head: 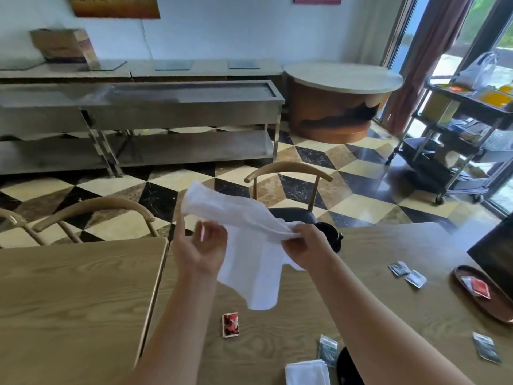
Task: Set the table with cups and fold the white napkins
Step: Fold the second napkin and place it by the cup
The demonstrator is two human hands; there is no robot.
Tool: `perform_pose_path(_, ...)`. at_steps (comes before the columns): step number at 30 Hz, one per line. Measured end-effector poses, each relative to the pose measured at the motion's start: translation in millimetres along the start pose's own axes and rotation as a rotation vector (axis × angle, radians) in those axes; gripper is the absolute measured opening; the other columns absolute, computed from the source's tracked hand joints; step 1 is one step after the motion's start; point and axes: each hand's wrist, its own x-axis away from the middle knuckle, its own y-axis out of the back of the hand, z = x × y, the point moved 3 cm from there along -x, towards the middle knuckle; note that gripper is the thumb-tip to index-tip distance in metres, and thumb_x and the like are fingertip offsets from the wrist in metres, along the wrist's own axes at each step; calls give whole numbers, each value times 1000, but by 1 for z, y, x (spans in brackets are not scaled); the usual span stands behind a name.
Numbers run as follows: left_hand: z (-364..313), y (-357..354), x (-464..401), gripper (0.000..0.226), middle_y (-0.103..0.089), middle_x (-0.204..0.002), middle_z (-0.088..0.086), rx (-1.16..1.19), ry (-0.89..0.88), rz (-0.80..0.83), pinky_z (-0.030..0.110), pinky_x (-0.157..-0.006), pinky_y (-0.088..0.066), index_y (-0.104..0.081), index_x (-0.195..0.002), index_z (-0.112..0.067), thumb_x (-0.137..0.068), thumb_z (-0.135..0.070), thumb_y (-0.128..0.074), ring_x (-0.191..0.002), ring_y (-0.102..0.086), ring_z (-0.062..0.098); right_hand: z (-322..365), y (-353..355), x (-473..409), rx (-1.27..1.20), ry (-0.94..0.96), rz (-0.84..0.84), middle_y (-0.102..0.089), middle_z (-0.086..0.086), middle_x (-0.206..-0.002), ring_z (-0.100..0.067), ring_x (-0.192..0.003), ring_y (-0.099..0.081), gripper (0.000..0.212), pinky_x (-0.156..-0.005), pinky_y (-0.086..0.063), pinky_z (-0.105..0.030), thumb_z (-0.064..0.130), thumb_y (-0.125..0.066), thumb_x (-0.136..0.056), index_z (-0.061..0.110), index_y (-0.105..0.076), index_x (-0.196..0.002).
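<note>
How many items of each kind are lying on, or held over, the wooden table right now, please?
White napkins: 2, one held in the air by both hands, one folded at the near edge
Red sachets: 2
Dark green sachets: 4
Brown oval tray: 1
Total: 9

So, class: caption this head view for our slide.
Both hands, left and right, hold a white napkin above the wooden table.

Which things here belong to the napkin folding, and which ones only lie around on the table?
For the job:
- white napkin, held up by left hand and right hand
- folded napkin

Lying about:
- red packet
- grey sachets
- brown tray
</note>
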Motion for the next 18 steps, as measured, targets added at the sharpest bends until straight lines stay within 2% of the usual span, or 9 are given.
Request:
perform_pose_path(2, 17, 36, 3, 60, -66, -88, 11, -115, 129, -132, 35, -76, -55, -61, -104, -7, -71, -51, -85, -76, -65, 25, -13, -19, 10, 114, -20, 79, -65, -23, -88, -29, -70, -70, 15, -61, -58, -36, -15, -51, -84, -7, -64, -86)
perform_pose_path(4, 42, 55, 9, 85, -66, -113, 17, -224, 269, -205, 48, -84, -57, -59, -118, -1, -61, -55, -90, -98, -66, 34, -25, -40, 26, 287, -32, 201, -61, -12, -70, -19, -55, -63, 12, -53, -52, -29, -7, -64, -75, 2, -69, -69)
perform_pose_path(6, 50, 55, 11, 92, -63, -128, 21, -203, 281, -235, 54, -86, -56, -58, -129, -3, -57, -47, -95, -110, -65, 40, -33, -50, 35, 432, 5, 243, -54, -7, -64, -16, -55, -55, 12, -53, -42, -27, -6, -64, -64, 6, -63, -61)
perform_pose_path(8, 42, 46, 2, 97, -65, -131, 20, -157, 201, -188, 51, -97, -53, -57, -137, -9, -54, -38, -98, -115, -66, 38, -32, -52, 33, 550, 101, 181, -55, -10, -77, -20, -71, -55, 20, -63, -46, -31, -13, -50, -76, 3, -61, -78)
perform_pose_path(10, 31, 36, -6, 79, -67, -126, 20, -223, 131, -154, 46, -99, -51, -52, -145, -8, -77, -31, -86, -114, -66, 35, -26, -46, 30, 635, 169, 63, -56, -13, -86, -26, -81, -53, 26, -72, -43, -36, -11, -43, -80, 4, -63, -85)
perform_pose_path(12, 27, 32, -15, 49, -69, -109, 20, -298, 129, -192, 42, -89, -49, -48, -147, -4, -100, -16, -53, -99, -65, 34, -27, -41, 31, 582, 233, 98, -50, -11, -89, -28, -85, -44, 31, -73, -36, -39, -5, -40, -70, -9, -60, -93)
perform_pose_path(14, 23, 29, -22, 43, -65, -104, 19, -327, 87, -201, 42, -88, -45, -51, -140, 0, -101, -4, -34, -94, -61, 33, -33, -32, 28, 404, 193, 122, -47, -11, -93, -29, -87, -43, 48, -74, -36, -41, -2, -41, -63, -20, -50, -107)
perform_pose_path(15, 21, 26, -24, 41, -64, -106, 18, -339, 52, -170, 44, -87, -45, -55, -133, 0, -99, -1, -32, -95, -61, 33, -34, -27, 26, 287, 148, 134, -51, -13, -95, -31, -87, -47, 45, -76, -41, -41, -2, -46, -67, -18, -53, -108)
perform_pose_path(18, 21, 15, -27, 41, -60, -117, 21, -415, -18, -55, 51, -91, -51, -57, -124, -2, -92, 6, -32, -109, -57, 38, -37, -12, 17, 61, -17, 114, -70, -14, -98, -29, -87, -68, 34, -74, -59, -38, 8, -68, -80, 3, -65, -113)
